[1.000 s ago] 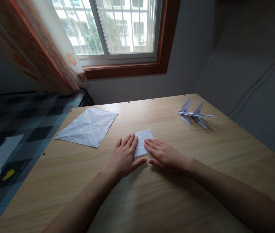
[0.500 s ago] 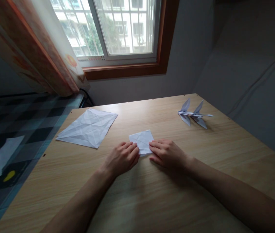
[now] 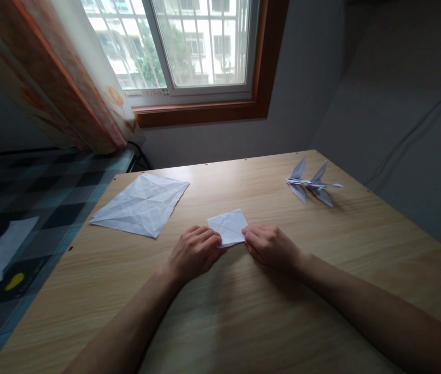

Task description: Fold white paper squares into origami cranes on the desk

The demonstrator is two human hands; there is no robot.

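Note:
A small folded square of white paper (image 3: 228,226) is at the middle of the wooden table (image 3: 212,311), with faint creases across its top face. My left hand (image 3: 197,250) pinches its near left corner, fingers curled over the edge. At the right corner, my right hand (image 3: 269,244) grips the paper between thumb and fingers. The near edge looks slightly raised, and its layers show a little. Both thumbs are mostly hidden.
A larger creased paper sheet (image 3: 142,205) lies flat at the table's far left. Folded paper shapes with pointed wings (image 3: 309,183) rest at the far right. Beyond the left edge, white paper (image 3: 2,254) lies on a checked cloth (image 3: 49,192). A window (image 3: 204,47) is behind.
My right hand's fingers have drawn in from lying along the paper's right side to a pinch at its near right corner. The near edge has lifted slightly.

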